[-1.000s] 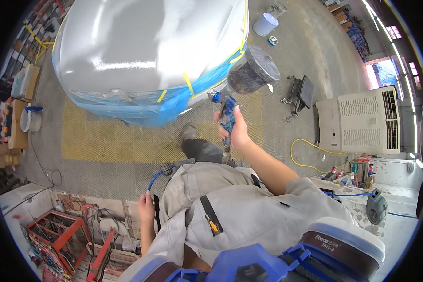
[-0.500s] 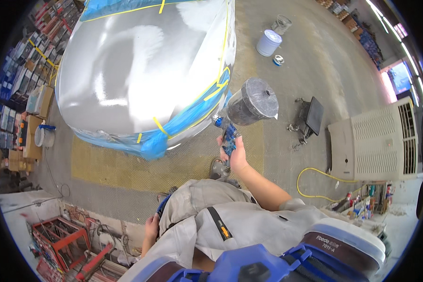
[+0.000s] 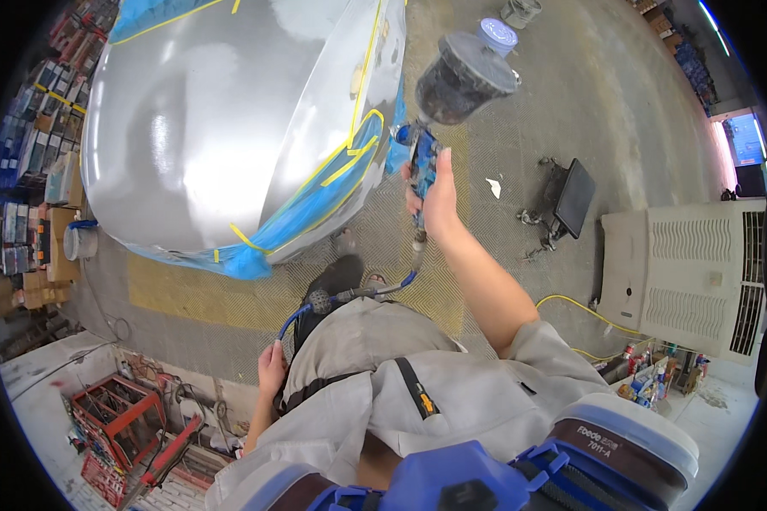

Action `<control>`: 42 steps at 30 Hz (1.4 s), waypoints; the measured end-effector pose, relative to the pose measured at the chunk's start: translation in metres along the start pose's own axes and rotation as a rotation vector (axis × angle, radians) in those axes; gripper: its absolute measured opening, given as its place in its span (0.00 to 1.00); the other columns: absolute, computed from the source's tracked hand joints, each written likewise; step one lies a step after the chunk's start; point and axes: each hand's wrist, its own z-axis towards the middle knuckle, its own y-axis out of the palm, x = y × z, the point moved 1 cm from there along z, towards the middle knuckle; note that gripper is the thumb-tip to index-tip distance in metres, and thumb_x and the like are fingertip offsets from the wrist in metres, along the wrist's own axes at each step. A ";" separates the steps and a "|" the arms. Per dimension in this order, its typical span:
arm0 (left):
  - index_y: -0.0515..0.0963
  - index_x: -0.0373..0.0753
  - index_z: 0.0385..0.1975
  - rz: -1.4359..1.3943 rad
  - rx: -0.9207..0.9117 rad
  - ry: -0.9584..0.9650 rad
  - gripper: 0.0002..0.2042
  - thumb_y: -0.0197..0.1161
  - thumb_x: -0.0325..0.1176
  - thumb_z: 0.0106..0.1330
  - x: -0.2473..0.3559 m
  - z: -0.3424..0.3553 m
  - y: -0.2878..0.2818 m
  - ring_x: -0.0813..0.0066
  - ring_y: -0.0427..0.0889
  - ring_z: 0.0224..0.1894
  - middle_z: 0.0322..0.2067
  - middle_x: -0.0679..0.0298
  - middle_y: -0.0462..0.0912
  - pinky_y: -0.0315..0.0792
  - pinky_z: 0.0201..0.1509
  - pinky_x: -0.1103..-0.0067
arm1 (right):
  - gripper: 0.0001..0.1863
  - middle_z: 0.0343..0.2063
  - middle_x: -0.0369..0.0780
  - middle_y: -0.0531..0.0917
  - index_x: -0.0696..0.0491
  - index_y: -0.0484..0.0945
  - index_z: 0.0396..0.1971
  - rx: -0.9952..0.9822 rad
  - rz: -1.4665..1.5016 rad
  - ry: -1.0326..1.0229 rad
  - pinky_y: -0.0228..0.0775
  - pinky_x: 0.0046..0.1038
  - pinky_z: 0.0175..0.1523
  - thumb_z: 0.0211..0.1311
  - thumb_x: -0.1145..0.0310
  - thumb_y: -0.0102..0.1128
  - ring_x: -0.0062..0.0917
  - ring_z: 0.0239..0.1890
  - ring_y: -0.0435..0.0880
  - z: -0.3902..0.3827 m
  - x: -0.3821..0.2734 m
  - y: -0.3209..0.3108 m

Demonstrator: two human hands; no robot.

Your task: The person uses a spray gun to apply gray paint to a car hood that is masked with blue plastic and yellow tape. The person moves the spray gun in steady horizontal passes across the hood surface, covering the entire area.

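My right hand [image 3: 435,187] grips a blue spray gun [image 3: 420,157], raised beside a car hood [image 3: 179,153] with glossy grey and whitish areas. A large dark paint cup [image 3: 460,81] sits on top of the gun, tilted. Blue masking film [image 3: 273,234] and yellow tape [image 3: 247,238] run along the car's near and right edges. A blue hose [image 3: 388,289] runs down from the gun handle across my front to my left hand [image 3: 271,364], which is closed on it by my left hip. A blue respirator [image 3: 452,473] hangs at the bottom of the view.
Cardboard boxes [image 3: 60,247] and a white bucket [image 3: 81,247] line the left. At right are a lilac pail [image 3: 498,36], a black stool [image 3: 562,196], a white cooler unit [image 3: 682,281] and a yellow hose [image 3: 571,309]. Red metal equipment [image 3: 115,422] stands low at left.
The view has shifted, and I stand closer to the car's right corner. My right hand has lifted the spray gun higher. My feet have moved, and the blue hose now shows across my front.
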 end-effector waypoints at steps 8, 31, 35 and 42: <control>0.70 0.44 0.21 -0.036 0.000 -0.245 0.22 0.56 0.50 0.77 -0.002 0.060 0.047 0.85 0.62 0.15 0.15 0.74 0.65 0.55 0.18 0.82 | 0.36 0.32 0.36 0.77 0.54 0.71 0.45 0.010 -0.094 0.153 0.58 0.24 0.20 0.75 0.33 0.29 0.16 0.14 0.62 0.088 -0.006 0.016; 0.63 0.50 0.21 -0.249 0.055 -0.455 0.22 0.55 0.54 0.76 0.021 0.064 0.073 0.87 0.56 0.11 0.13 0.79 0.58 0.47 0.14 0.82 | 0.38 0.33 0.37 0.78 0.54 0.71 0.43 0.065 -0.004 0.244 0.59 0.25 0.20 0.73 0.30 0.31 0.17 0.14 0.63 0.108 0.020 -0.015; 0.65 0.49 0.21 -0.206 0.086 -0.310 0.22 0.56 0.53 0.76 -0.007 0.061 0.076 0.85 0.56 0.12 0.14 0.78 0.60 0.49 0.15 0.81 | 0.39 0.33 0.36 0.78 0.55 0.72 0.46 0.030 0.026 0.283 0.60 0.25 0.20 0.73 0.29 0.32 0.17 0.14 0.64 0.069 0.028 -0.036; 0.75 0.36 0.24 0.223 0.098 -0.178 0.19 0.62 0.45 0.72 -0.063 0.030 0.092 0.81 0.67 0.23 0.18 0.70 0.71 0.64 0.26 0.75 | 0.39 0.34 0.38 0.80 0.58 0.72 0.47 -0.016 0.031 0.157 0.59 0.25 0.19 0.74 0.32 0.31 0.18 0.13 0.64 0.004 0.021 -0.062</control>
